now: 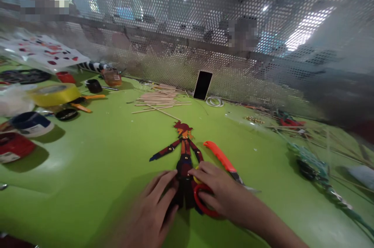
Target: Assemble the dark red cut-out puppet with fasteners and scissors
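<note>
A flat jointed puppet figure (185, 164) in dark red, orange and black lies on the green table, its head away from me and its arms spread. Brass-coloured fasteners show at its joints. My left hand (156, 205) rests at the figure's left side, fingers bent against its hip and leg. On the other side, my right hand (217, 189) has its fingertips on the figure's lower body. Red-handled scissors (208, 203) lie beneath that hand, with a finger through the red loop. An orange cutter (222, 156) lies just right of the figure.
Wooden sticks (162, 98) lie beyond the figure, near a phone (203, 85) leaning on the perforated metal screen (163, 45). Yellow tape (55, 94) and red and blue rolls stand left. Green netting (312, 160) and thin sticks lie right.
</note>
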`<state>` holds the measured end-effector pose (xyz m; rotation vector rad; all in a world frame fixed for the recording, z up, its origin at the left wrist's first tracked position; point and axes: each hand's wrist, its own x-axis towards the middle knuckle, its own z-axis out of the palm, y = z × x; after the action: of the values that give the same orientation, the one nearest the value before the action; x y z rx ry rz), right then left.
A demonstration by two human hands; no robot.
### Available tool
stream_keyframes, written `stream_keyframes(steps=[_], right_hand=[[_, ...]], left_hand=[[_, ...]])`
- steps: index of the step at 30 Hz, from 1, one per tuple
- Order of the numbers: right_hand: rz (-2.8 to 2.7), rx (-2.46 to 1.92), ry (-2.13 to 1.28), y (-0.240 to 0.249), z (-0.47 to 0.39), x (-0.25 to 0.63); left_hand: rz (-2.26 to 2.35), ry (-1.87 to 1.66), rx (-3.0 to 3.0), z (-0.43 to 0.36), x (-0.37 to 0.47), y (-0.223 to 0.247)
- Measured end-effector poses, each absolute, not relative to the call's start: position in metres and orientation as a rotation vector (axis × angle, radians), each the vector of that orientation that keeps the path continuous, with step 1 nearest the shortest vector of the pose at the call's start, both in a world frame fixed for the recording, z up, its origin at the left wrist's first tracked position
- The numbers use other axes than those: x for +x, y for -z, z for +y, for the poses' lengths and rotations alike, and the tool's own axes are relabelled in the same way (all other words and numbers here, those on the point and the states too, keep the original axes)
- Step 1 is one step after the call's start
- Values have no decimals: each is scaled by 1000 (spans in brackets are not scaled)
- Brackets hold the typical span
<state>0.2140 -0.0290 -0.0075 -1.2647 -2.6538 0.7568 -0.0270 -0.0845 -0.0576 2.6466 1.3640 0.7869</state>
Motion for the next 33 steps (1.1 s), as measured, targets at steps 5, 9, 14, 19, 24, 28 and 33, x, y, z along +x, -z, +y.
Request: stream_keyframes(steps=[5,9,14,19,24,28,33], right_hand=[[-2651,-1259,-750,9,-26,216],[-2640,-1254,-751,5,-25,214],[-2652,-1243,-743,8,-26,218],[-2651,-1251,-739,8,-28,218],[-2651,-1256,-722,4,-30,216],[-2617,-1243,-731,6,-30,217],[-2633,-1239,-734,5,-30,216]], left_hand=[[1369,-761,2603,-85,-23,51],[1361,-760,2552,-86,-21,50],[1356,-802,2505,-87,-21,56],[1357,-814,2515,-86,-21,58],[1360,-806,2567,-86,-22,57],[1363,-825,2580,-84,-22,61],[1358,-814,2615,-83,-22,61]])
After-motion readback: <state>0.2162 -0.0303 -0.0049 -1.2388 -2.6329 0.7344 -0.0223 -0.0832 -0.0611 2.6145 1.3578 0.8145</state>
